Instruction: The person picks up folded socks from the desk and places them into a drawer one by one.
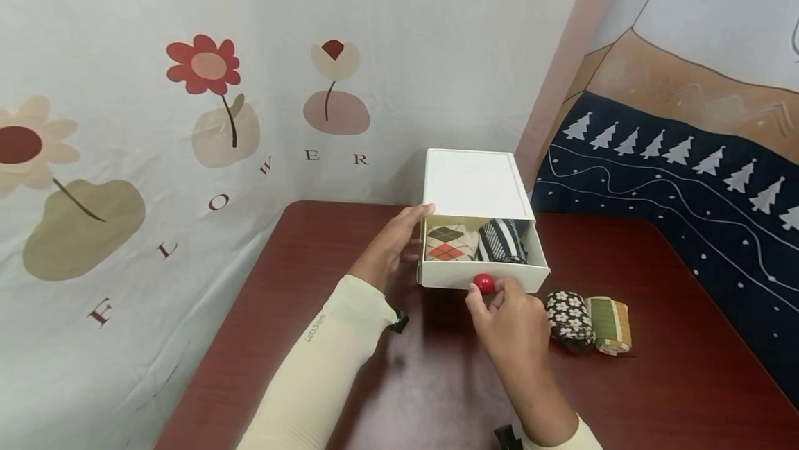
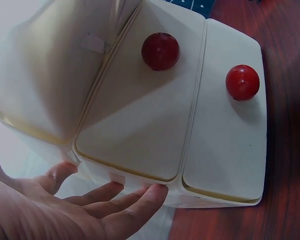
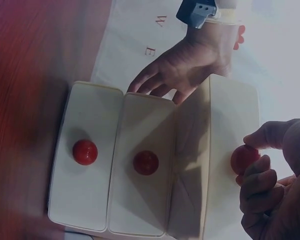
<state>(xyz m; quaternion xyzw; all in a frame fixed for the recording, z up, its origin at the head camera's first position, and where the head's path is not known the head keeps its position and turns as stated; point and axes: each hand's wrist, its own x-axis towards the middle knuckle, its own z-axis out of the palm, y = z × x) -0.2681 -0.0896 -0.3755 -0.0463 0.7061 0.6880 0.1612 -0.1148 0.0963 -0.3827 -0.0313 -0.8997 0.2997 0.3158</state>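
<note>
Top drawer [image 1: 451, 274] of the white cabinet [image 1: 477, 183] sits partway out, toward the person, just beyond the right hand [image 1: 514, 329] and to the right of the left hand [image 1: 390, 245]. From my end, the front panel's long side runs left to right across the person; the sliding line runs toward the body. Right hand is nearer the front: I see thumb and fingers pinching the red knob [image 1: 483, 283]. Left hand is beside the cabinet's left side, fingers spread and touching it, no grasp that I can make out.

Counts: one cabinet, three drawers. I get one out, two closed below it: middle drawer [image 2: 135, 115] and bottom drawer [image 2: 222, 140]. Three knobs, one per drawer; the middle knob [image 2: 160, 51] and bottom knob [image 2: 242, 82] are untouched. Four rolled cloth bundles. Two inside, side by side: argyle roll [image 1: 451, 243] on the left, striped roll [image 1: 501, 242] on the right. Two on the table [image 1: 674, 374], right of the right hand: floral roll [image 1: 570, 318], green-and-yellow roll [image 1: 610, 325] just beside it.
</note>
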